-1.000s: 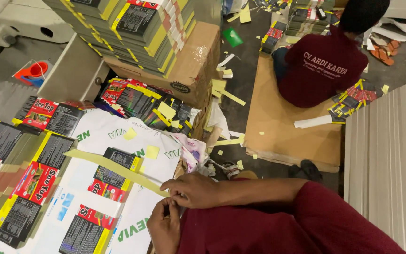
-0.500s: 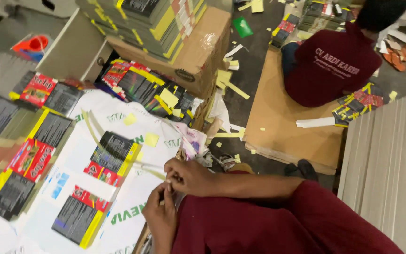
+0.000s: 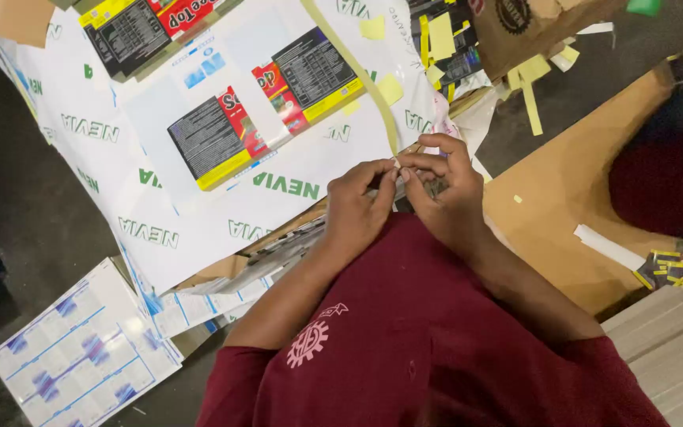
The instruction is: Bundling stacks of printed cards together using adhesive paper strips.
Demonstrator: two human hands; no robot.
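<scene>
1. Loose printed sheet (image 3: 81,356), far left, lying low on the dark floor: white with rows of small blue panels, well apart from my hands. I leave it where it lies.
2. Large white printed sheet (image 3: 199,213), spread flat as my work surface, green lettering across it. It wants to stay flat, so I should not lean on it.
3. Two flattened cartons (image 3: 266,111), black, red and yellow, lying side by side on that sheet, apart from my hands.
4. My left hand (image 3: 357,209), closed in a pinch, thumb and forefinger meeting at the near end of the strip.
5. Long pale yellow-green strip (image 3: 357,71), running from the top of the view down across the white sheet to my fingertips, slightly curved and free of the cartons. I judge the step to be working its end: a small, even pull along its length should keep it from tearing or curling.
6. My right hand (image 3: 440,190), also pinched, fingertips touching those of the left at the strip's end, bracing it.
7. Yellow paper offcuts (image 3: 527,95), scattered upper right.
8. Brown cardboard sheet (image 3: 563,198), right, on the floor.
</scene>
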